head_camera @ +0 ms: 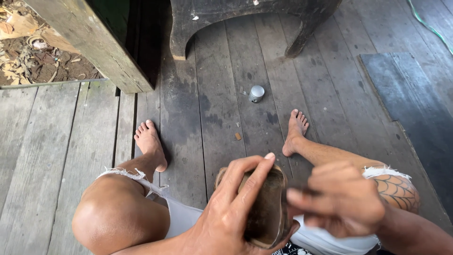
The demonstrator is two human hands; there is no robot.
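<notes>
Both hands work low in the view, between the person's bent knees. One left hand (231,208) cups a single brown, bowl-shaped coconut-shell half (266,208), fingers curled over its rough, fibrous outer wall and thumb side under the rim, so the dark hollow faces up. One right hand (339,198), blurred, is closed into a loose fist just beside the shell's right edge; whether it pinches anything cannot be told.

Beyond the hands, two bare feet (150,141) rest flat on the boards, one ahead of each hand, below frayed pale shorts (188,217). Farther ahead, between the feet, lies one small silver metal cylinder (256,93), smooth and round-topped, with a tiny brown chip (238,136) nearer the hands.

All this sits on a weathered grey plank floor (71,151), grain worn and darkly stained. Farthest ahead stands one dark wooden stool (245,19) with curved legs, and to the left of it one thick mossy timber post (89,42), dry leaves (28,52) behind it.
</notes>
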